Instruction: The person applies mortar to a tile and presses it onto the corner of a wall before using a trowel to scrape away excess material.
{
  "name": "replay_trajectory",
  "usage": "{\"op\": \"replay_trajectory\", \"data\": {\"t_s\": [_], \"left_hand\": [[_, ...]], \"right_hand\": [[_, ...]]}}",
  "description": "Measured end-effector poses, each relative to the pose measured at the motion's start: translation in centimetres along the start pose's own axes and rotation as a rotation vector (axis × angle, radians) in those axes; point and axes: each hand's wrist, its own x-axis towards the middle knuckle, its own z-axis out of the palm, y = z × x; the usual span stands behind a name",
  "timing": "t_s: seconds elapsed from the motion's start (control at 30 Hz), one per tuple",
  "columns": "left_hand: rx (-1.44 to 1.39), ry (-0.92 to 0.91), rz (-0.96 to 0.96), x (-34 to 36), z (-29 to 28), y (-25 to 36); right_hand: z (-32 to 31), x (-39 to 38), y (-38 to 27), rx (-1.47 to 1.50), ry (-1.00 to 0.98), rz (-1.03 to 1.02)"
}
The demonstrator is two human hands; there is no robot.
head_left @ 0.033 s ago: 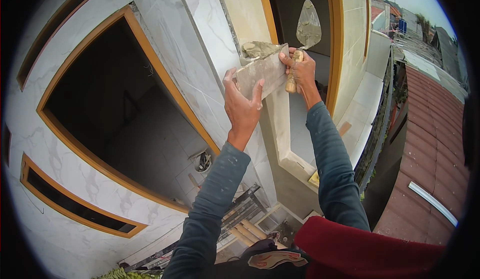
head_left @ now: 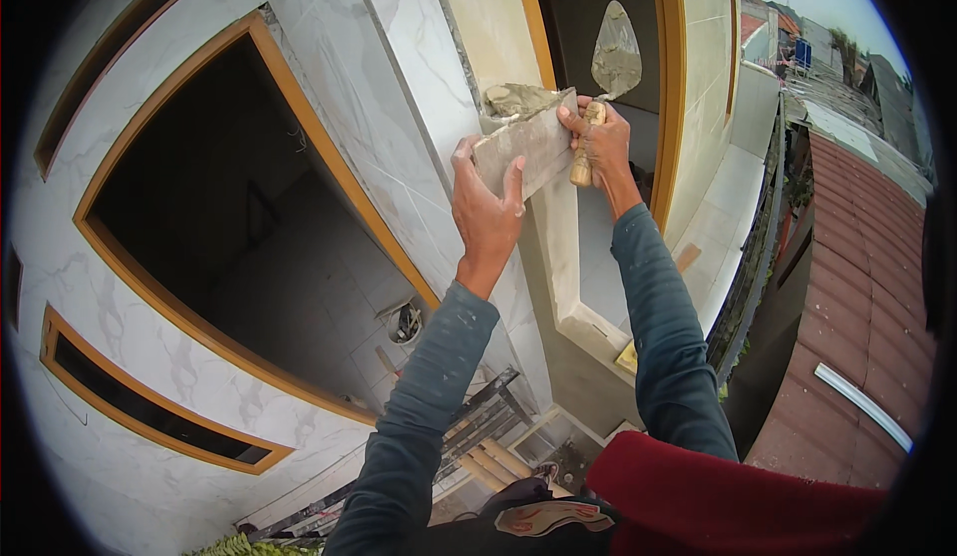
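My left hand (head_left: 485, 212) is raised and grips the lower left end of a narrow grey tile piece (head_left: 533, 142), held tilted against the edge of the marble-tiled wall (head_left: 399, 48). A lump of wet grey mortar (head_left: 513, 101) sits on the tile's upper edge. My right hand (head_left: 601, 142) is closed on the wooden handle of a trowel (head_left: 616, 53). Its mortar-smeared blade points up, and the fingers of that hand also touch the tile's right end.
A large dark window opening with an orange frame (head_left: 229, 207) lies to the left. A plastered recess (head_left: 598, 287) is below my hands. A wooden ladder (head_left: 478, 426) stands far below. Red roof tiles (head_left: 857, 287) with a white pipe (head_left: 862, 407) are on the right.
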Motion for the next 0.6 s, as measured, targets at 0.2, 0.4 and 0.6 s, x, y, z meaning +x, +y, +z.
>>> {"op": "replay_trajectory", "data": {"t_s": [0.2,0.4,0.6], "left_hand": [[-0.043,-0.028,0.012,0.30,0.59,-0.52],[-0.010,0.067,0.021,0.20,1.01,-0.46],[-0.081,0.039,-0.034,0.21,0.64,0.16]], "right_hand": [[0.11,-0.12,-0.23,-0.027,0.001,-0.015],[0.31,-0.39,-0.01,-0.059,0.012,-0.046],[0.53,-0.62,-0.15,-0.069,0.024,-0.039]]}}
